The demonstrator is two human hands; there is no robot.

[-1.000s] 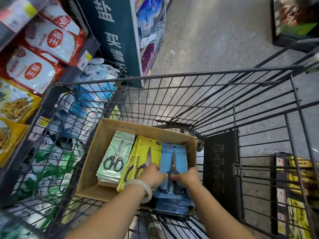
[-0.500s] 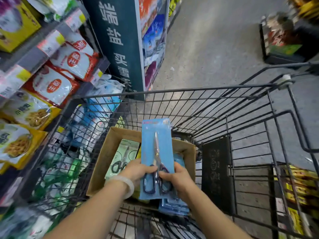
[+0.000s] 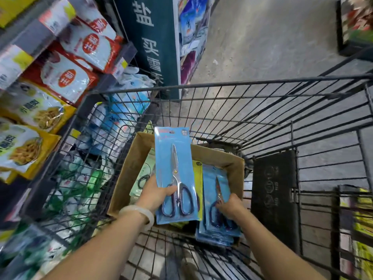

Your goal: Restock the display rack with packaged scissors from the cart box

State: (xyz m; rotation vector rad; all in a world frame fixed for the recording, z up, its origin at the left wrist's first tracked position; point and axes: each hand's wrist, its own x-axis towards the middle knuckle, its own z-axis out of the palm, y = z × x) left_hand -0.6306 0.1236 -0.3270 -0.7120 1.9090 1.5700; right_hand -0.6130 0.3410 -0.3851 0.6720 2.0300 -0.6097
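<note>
One view, from the head: my left hand (image 3: 156, 194) is closed on a blue scissors pack (image 3: 175, 174), thumb across its front by the handles, holding it upright above the cardboard box (image 3: 129, 178) in the cart (image 3: 232, 91). At four o'clock from it, my right hand (image 3: 230, 206) reaches down, fingers curled onto the top pack of the blue stack (image 3: 217, 199) in the box.
</note>
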